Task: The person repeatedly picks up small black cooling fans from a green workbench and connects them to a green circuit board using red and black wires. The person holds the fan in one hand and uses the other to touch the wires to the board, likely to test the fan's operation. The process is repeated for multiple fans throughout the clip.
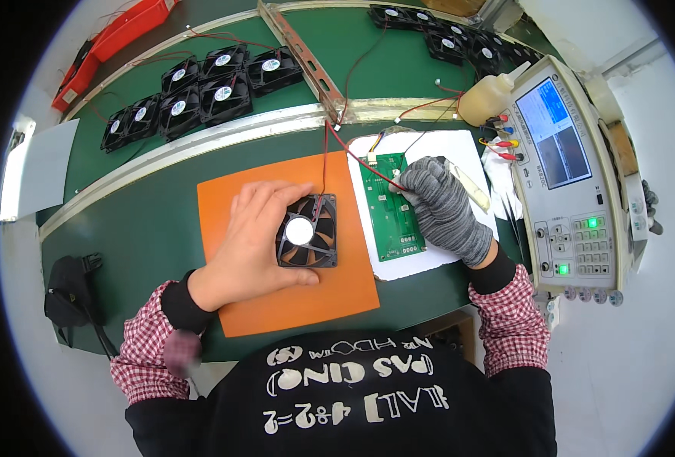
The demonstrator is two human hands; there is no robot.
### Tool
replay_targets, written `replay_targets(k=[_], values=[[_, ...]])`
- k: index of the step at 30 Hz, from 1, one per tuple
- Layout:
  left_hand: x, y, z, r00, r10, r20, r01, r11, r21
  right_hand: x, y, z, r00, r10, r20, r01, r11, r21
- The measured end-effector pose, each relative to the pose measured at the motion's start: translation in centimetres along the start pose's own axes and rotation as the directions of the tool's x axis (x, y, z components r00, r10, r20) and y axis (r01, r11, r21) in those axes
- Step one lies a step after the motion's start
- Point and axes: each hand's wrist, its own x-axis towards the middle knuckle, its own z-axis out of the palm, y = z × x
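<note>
My bare left hand point(250, 247) grips a square black cooling fan point(299, 231) by its left side, thumb along the near edge. The fan has a round white label and lies on an orange mat point(299, 308). From its far edge a red-and-black cable point(362, 161) loops up and back down to my right hand point(448, 213), which wears a grey knit glove. Those gloved fingers pinch the cable's end over a green circuit board point(387, 228); the end itself is hidden. The board rests on a white pad point(372, 145), with a plugged-in connector point(372, 158) at its far edge.
Several black fans point(223, 94) stand at the far left, and others point(448, 46) at the far right. A perforated metal rail point(303, 57) divides the back. On the right are a test instrument point(555, 152), a squeeze bottle point(486, 99) and tweezers point(511, 209). A black pouch-like object point(71, 293) lies left.
</note>
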Motion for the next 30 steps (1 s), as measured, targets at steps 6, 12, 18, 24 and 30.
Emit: replay_targets(k=[6,12,18,24,30], values=[[-0.1,0.2,0.1,0.998,0.045,-0.051,-0.043,0.998,0.040,0.1,0.0,-0.7,0.997,0.055,0.057,-0.058,0.997,0.057],[-2.5,5.8,-4.1,0.985,-0.063,-0.162,-0.025,0.872,-0.489,0.4,0.5,0.2,0.994,0.105,-0.010,-0.100,0.973,0.209],[-3.1,3.8,-5.8,0.758,0.513,-0.403,-0.410,0.855,0.317,0.2,0.4,-0.6,0.996,0.090,0.007,-0.090,0.987,0.136],[3.7,5.0,-3.5,0.721,0.653,-0.232,-0.421,0.678,0.602,-0.1,0.0,-0.8,0.997,0.045,-0.055,-0.042,0.998,0.050],[15.7,-5.8,-1.7,0.875,0.290,-0.389,-0.118,0.905,0.408,-0.1,-0.8,-0.3,0.855,0.505,-0.121,-0.333,0.711,0.619]])
